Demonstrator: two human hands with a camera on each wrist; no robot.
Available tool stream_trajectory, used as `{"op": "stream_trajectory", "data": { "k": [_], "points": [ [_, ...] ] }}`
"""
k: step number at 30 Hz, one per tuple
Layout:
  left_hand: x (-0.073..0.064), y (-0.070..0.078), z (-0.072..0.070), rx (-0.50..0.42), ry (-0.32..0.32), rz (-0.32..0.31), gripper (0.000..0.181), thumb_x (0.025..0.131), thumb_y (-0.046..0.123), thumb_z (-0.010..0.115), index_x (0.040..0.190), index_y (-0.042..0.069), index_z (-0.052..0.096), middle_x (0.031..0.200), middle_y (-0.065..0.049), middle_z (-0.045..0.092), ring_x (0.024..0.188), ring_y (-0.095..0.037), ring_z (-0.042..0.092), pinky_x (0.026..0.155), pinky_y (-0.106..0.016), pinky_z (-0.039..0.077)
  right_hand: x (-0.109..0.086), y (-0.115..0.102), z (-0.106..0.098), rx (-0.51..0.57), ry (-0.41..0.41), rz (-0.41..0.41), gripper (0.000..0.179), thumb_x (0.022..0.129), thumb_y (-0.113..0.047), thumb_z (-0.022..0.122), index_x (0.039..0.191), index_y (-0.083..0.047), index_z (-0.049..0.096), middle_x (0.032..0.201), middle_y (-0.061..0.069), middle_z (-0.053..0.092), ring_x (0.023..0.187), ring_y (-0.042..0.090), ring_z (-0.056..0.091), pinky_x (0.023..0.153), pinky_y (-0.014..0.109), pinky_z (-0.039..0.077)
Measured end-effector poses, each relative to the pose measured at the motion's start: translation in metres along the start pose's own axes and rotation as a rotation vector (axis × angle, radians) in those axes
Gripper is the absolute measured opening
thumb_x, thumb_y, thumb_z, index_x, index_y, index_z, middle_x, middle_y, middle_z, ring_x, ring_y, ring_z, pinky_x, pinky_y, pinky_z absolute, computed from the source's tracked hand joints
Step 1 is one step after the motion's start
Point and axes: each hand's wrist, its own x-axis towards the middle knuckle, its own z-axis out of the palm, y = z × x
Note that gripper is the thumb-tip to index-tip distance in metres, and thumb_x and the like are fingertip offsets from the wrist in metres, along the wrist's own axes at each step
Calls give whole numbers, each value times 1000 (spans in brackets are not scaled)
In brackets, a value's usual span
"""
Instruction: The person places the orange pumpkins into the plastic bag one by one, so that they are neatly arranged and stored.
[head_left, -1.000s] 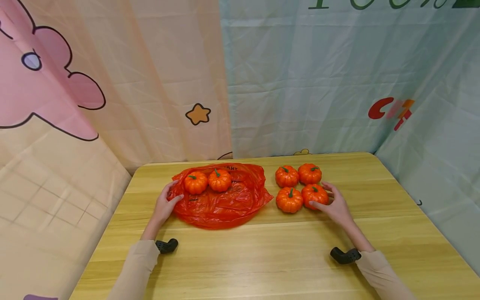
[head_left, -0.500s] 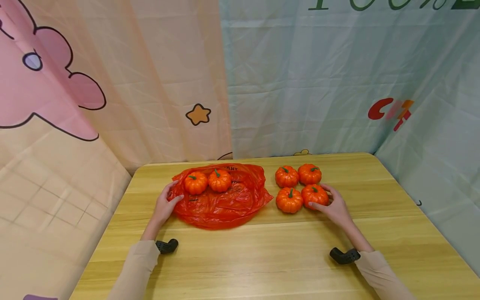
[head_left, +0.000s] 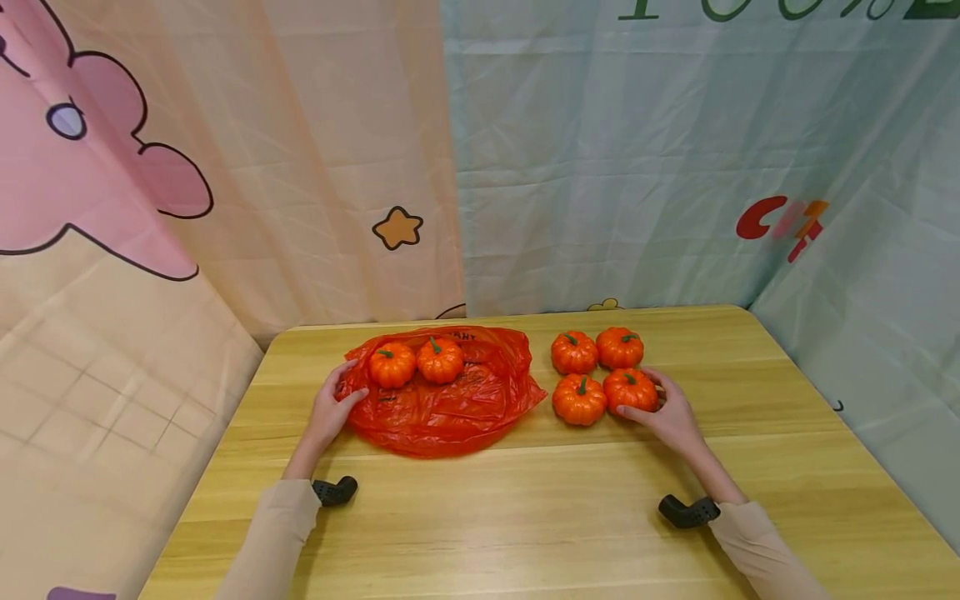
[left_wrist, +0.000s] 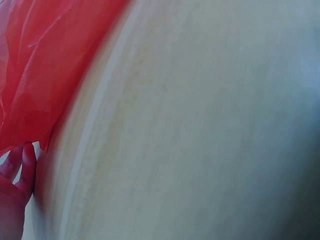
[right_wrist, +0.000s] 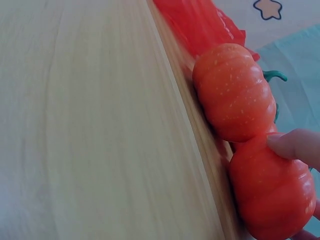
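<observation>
A crumpled red plastic bag point(head_left: 465, 408) lies spread on the table, dark print showing near its far edge. Two small orange pumpkins rest on it side by side, a left one point(head_left: 392, 366) and a right one point(head_left: 439, 361), both with green stems. My left hand point(head_left: 330, 408) holds the bag's left edge, thumb toward the near side and fingers behind; in the left wrist view, fingertips point(left_wrist: 29, 155) meet the red film. To the right, several more pumpkins stand in a tight group. My right hand point(head_left: 671, 417) grips the near-right pumpkin point(head_left: 628, 392) between thumb point(right_wrist: 295, 146) and fingers.
Beside the gripped pumpkin stands the near-left one point(head_left: 578, 400); behind them are two others, left point(head_left: 573, 352) and right point(head_left: 619, 347). The wooden table point(head_left: 480, 525) ends at a printed cloth curtain point(head_left: 585, 167). Black wrist mounts point(head_left: 688, 512) sit at both sleeves.
My right hand's fingers have closed in slightly around the near-right pumpkin. The left hand, the bag and the other pumpkins stay where they were.
</observation>
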Motion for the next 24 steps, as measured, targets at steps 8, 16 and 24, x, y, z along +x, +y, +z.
{"op": "stream_trajectory", "data": {
  "k": [8,16,24],
  "points": [
    [-1,0,0,-3,-1,6,58,95,11,56,148,7,32,153,-21,30,137,-37,33,116,-54,26,-1,-5,0,-24,61,18,80,78,-25,79,141,0,38,133,26,42,111,38,48,91,46,42],
    [0,0,0,0,0,7,58,95,11,56,147,6,32,153,-21,30,137,-38,33,115,-54,26,0,-12,-6,-2,129,12,80,77,-23,80,142,0,38,134,27,41,113,40,46,93,49,42],
    [1,-2,0,-2,-1,20,58,95,9,56,147,5,32,152,-21,31,136,-38,33,115,-54,27,-2,-29,-12,-4,190,-72,78,76,-21,81,139,1,41,132,25,44,114,35,46,88,31,41]
  ]
}}
